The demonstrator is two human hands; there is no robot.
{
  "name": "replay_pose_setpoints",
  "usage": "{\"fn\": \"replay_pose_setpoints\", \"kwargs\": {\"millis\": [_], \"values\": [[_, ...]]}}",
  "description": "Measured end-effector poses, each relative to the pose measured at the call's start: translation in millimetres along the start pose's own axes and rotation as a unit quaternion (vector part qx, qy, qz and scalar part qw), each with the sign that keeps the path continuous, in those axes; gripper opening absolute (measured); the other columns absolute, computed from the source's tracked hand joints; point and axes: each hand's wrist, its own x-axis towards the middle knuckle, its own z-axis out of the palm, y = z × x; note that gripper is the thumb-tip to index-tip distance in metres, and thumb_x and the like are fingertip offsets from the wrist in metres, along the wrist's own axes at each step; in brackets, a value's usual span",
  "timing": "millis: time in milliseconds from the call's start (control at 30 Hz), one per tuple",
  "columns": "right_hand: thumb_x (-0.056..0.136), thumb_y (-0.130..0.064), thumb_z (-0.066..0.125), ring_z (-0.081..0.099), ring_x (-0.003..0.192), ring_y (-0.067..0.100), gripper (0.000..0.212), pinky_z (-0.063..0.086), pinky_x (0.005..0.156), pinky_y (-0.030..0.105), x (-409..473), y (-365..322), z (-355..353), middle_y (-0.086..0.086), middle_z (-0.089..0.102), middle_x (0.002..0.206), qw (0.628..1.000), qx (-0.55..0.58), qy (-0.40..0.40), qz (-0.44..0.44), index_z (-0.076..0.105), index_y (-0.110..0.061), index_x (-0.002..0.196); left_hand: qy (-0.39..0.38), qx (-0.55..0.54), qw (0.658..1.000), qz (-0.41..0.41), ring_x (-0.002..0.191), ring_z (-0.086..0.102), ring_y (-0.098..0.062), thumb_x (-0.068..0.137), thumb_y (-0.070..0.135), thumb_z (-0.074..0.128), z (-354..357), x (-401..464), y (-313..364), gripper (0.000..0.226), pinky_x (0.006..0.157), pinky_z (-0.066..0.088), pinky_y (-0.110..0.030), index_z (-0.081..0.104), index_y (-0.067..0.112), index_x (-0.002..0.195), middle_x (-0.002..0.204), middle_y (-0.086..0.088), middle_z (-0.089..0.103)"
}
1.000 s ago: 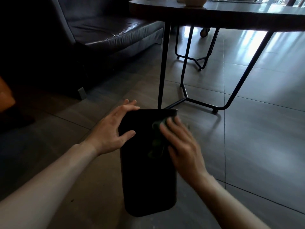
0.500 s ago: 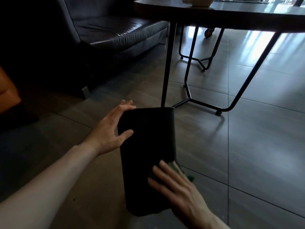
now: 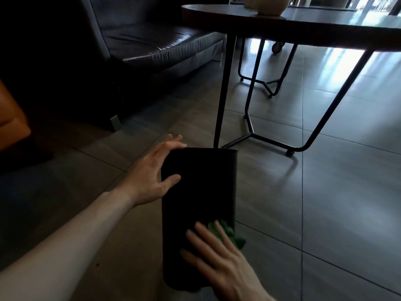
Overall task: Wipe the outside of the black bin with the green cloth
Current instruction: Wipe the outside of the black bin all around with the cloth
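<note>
The black bin (image 3: 201, 192) lies tilted on the tiled floor, its long side facing me and its far end toward the table leg. My left hand (image 3: 152, 177) rests on the bin's upper left edge, fingers spread over the far corner, thumb on the side. My right hand (image 3: 219, 261) presses the green cloth (image 3: 230, 233) flat against the bin's lower right part. Only a crumpled bit of cloth shows past my fingertips, at the bin's right edge.
A dark table (image 3: 303, 29) on thin black metal legs (image 3: 223, 92) stands just beyond the bin, with a pale pot (image 3: 269, 5) on top. A dark leather sofa (image 3: 152, 44) is at the back left. An orange object (image 3: 10, 122) sits at the left edge.
My right hand slid the cloth from the bin's far end down toward me to its lower part, then stayed there. My left hand kept its hold on the bin.
</note>
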Motion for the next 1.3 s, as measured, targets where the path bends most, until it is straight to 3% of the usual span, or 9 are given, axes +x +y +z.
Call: {"fn": "replay_pose_setpoints", "kwargs": {"millis": [67, 167, 233, 333, 733, 833, 933, 1067, 1300], "values": [[0.107, -0.023, 0.033, 0.059, 0.133, 0.026, 0.042, 0.049, 0.11, 0.043, -10, -6, -3, -0.004, 0.066, 0.14, 0.994, 0.069, 0.043, 0.079, 0.059, -0.045, 0.132, -0.003, -0.004, 1.0, 0.002, 0.156, 0.014, 0.002, 0.087, 0.017, 0.078, 1, -1, 1, 0.069, 0.126, 0.026, -0.04, 0.042, 0.042, 0.14, 0.163, 0.022, 0.033], [0.11, -0.023, 0.037, 0.041, 0.147, 0.033, 0.041, 0.047, 0.108, 0.057, -8, 24, -22, 0.008, 0.05, 0.155, 1.0, 0.017, -0.015, -0.005, 0.057, -0.024, 0.145, 0.013, -0.007, 1.0, -0.005, 0.156, 0.014, 0.002, 0.087, 0.02, 0.077, 4, -2, 2, 0.069, 0.126, 0.027, -0.043, 0.042, 0.042, 0.141, 0.163, 0.023, 0.032], [0.11, -0.024, 0.034, 0.037, 0.148, 0.038, 0.042, 0.046, 0.107, 0.062, 10, 61, -37, 0.013, 0.049, 0.155, 0.994, 0.049, 0.034, 0.096, 0.058, -0.017, 0.144, 0.015, -0.008, 1.0, -0.005, 0.156, 0.013, 0.003, 0.086, 0.026, 0.075, 5, -2, 4, 0.068, 0.126, 0.027, -0.044, 0.041, 0.045, 0.141, 0.163, 0.025, 0.031], [0.099, -0.007, 0.055, 0.028, 0.154, 0.033, 0.052, 0.043, 0.113, 0.059, 70, 85, -52, 0.013, 0.043, 0.159, 0.968, 0.068, 0.094, 0.223, 0.051, -0.019, 0.149, -0.002, -0.011, 1.0, 0.007, 0.156, 0.01, 0.004, 0.086, 0.025, 0.075, 9, 1, 7, 0.07, 0.125, 0.024, -0.042, 0.039, 0.048, 0.142, 0.163, 0.027, 0.029], [0.108, -0.034, 0.046, 0.04, 0.148, 0.03, 0.042, 0.042, 0.114, 0.055, -31, 11, -6, 0.004, 0.046, 0.158, 0.997, -0.06, -0.047, -0.031, 0.051, -0.029, 0.149, 0.004, 0.004, 1.0, 0.01, 0.156, 0.012, 0.004, 0.087, 0.016, 0.077, 3, -2, 4, 0.071, 0.124, 0.023, -0.033, 0.042, 0.041, 0.143, 0.164, 0.024, 0.03], [0.109, -0.031, 0.04, 0.046, 0.144, 0.029, 0.039, 0.052, 0.105, 0.051, -25, 20, -20, 0.003, 0.052, 0.154, 0.999, -0.031, -0.031, 0.0, 0.058, -0.029, 0.143, 0.012, 0.004, 1.0, 0.008, 0.155, 0.012, 0.005, 0.086, 0.017, 0.078, 5, -4, 7, 0.07, 0.123, 0.023, -0.032, 0.044, 0.04, 0.143, 0.163, 0.026, 0.03], [0.102, -0.02, 0.053, 0.048, 0.142, 0.034, 0.039, 0.053, 0.102, 0.055, 12, 44, -38, 0.01, 0.056, 0.15, 0.991, 0.026, 0.052, 0.121, 0.064, -0.022, 0.139, 0.023, 0.007, 1.0, 0.0, 0.155, 0.012, 0.007, 0.086, 0.018, 0.079, 7, -5, 11, 0.071, 0.123, 0.022, -0.03, 0.044, 0.041, 0.143, 0.163, 0.027, 0.031], [0.09, -0.004, 0.069, 0.039, 0.149, 0.032, 0.062, 0.052, 0.106, 0.055, 72, 69, -57, 0.009, 0.05, 0.155, 0.967, 0.049, 0.085, 0.235, 0.055, -0.024, 0.147, 0.011, 0.003, 1.0, 0.008, 0.156, 0.013, 0.004, 0.086, 0.016, 0.078, 9, -4, 14, 0.071, 0.125, 0.024, -0.037, 0.044, 0.041, 0.143, 0.163, 0.027, 0.03], [0.098, -0.025, 0.054, 0.052, 0.139, 0.029, 0.04, 0.054, 0.101, 0.051, 28, 27, -36, 0.006, 0.059, 0.148, 0.993, -0.008, 0.041, 0.11, 0.065, -0.026, 0.137, 0.015, 0.019, 0.999, 0.032, 0.157, 0.013, 0.001, 0.086, 0.025, 0.073, 8, -5, 11, 0.067, 0.126, 0.026, -0.039, 0.043, 0.039, 0.145, 0.164, 0.025, 0.028]]}}
